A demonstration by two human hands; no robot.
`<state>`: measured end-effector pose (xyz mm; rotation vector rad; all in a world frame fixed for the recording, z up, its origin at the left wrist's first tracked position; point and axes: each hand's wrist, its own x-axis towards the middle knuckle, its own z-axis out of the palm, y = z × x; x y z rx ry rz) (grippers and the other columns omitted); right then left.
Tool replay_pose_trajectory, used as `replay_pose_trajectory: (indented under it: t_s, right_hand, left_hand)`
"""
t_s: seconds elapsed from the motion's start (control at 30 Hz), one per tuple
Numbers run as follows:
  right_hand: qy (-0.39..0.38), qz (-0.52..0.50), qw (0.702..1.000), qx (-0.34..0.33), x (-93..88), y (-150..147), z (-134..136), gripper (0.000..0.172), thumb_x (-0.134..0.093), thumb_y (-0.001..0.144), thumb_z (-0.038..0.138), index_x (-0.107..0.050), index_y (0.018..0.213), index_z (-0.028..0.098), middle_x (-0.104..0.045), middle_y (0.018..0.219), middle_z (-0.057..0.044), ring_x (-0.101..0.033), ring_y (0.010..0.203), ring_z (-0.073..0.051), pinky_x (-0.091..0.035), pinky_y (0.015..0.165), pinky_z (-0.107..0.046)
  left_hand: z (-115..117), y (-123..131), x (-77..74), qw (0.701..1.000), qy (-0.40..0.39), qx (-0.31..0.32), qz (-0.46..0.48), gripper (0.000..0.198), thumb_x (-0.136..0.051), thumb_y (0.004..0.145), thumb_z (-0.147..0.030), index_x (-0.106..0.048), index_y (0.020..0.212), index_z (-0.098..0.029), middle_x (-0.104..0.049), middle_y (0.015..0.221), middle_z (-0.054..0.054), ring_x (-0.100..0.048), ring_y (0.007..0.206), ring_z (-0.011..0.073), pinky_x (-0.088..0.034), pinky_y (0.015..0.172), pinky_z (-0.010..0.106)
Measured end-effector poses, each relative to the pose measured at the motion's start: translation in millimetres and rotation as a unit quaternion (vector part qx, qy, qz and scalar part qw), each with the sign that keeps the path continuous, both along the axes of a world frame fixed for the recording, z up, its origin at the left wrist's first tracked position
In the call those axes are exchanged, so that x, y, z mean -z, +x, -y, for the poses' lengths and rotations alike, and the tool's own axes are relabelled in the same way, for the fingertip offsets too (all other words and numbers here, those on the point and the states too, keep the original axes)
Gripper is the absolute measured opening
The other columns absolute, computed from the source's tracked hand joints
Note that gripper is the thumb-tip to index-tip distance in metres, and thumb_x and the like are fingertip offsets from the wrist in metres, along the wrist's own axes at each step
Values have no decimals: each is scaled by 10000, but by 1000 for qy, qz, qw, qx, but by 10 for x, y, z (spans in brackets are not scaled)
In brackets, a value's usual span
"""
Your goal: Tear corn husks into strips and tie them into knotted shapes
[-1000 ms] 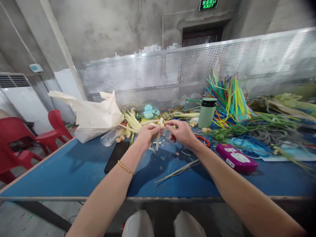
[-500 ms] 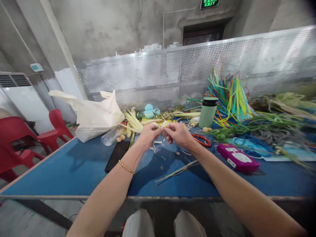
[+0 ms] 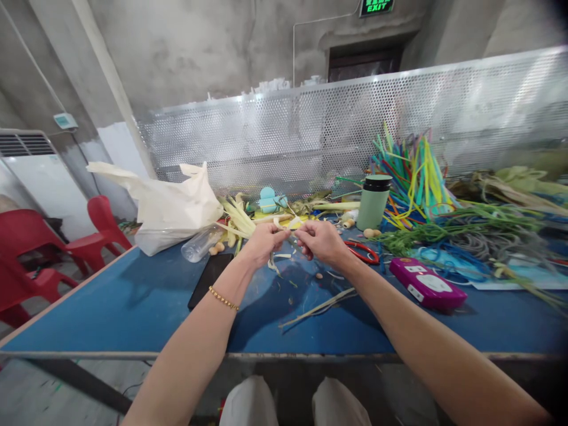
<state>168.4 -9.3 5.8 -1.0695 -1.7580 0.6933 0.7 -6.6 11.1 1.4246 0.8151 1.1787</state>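
Observation:
Over the middle of the blue table, my left hand [image 3: 265,241] and my right hand [image 3: 321,238] meet with fingertips almost touching. Both hands pinch a pale strip of dried husk [image 3: 294,223], whose ends stick up above the fingers. A thin piece hangs down below my left hand. How the strip is folded between the fingertips is hidden. Behind my left hand lies a bunch of pale husk leaves [image 3: 239,216]. Red-handled scissors [image 3: 364,252] rest just right of my right hand. Thin dry stalks [image 3: 317,309] lie on the table below the hands.
Left on the blue table [image 3: 102,316] are a white bag [image 3: 175,204], a clear bottle [image 3: 197,244] and a black phone [image 3: 210,278]. To the right stand a green tumbler [image 3: 373,204], a purple box [image 3: 426,284], colourful strips [image 3: 415,177] and green strands [image 3: 461,223]. Red chairs [image 3: 33,242] stand beyond the left edge.
My left hand has shifted slightly left, so the gap between the hands is a little wider. The pale strip's ends have changed position, while my right hand has barely moved.

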Motion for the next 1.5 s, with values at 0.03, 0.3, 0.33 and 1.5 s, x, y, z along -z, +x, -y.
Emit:
replay_pose_trajectory:
  t_s: [0.03,0.3,0.33,1.5]
  right_hand:
    - [-6,-3,1000,-2,-9,-1,8,236,-598,814,300,-547,612,190,-570,458,13,-519,344,-117,-427,353,-227]
    - [-22,-120,992,-6,-70,-9,15,320,-704,733,467,-628,662,164,-418,416,71,-331,349,-69,-248,347,-225]
    - [-16,-135,991,0,-66,-14,10,332,-724,710,466,-606,628,166,-418,419,70,-318,357,-63,-238,358,-229]
    - [196,106,968,115,-73,72,-69,325,-628,829,416,-625,605,180,-615,632,-32,-499,611,-141,-343,584,-268]
  left_hand:
    - [-1,-3,0,1000,5,-2,-1,312,-778,680,-243,-502,572,-147,-356,483,-75,-251,448,32,-161,481,246]
    - [23,12,17,999,9,35,-14,215,-782,687,-253,-621,689,-111,-390,530,-65,-287,477,39,-183,490,232]
    - [32,17,8,999,-9,43,-3,192,-772,680,-219,-612,680,-112,-387,532,-65,-292,476,37,-188,490,228]
    - [6,70,130,993,9,1,-116,324,-846,607,-295,-569,562,-133,-419,509,-44,-321,482,53,-193,488,258]
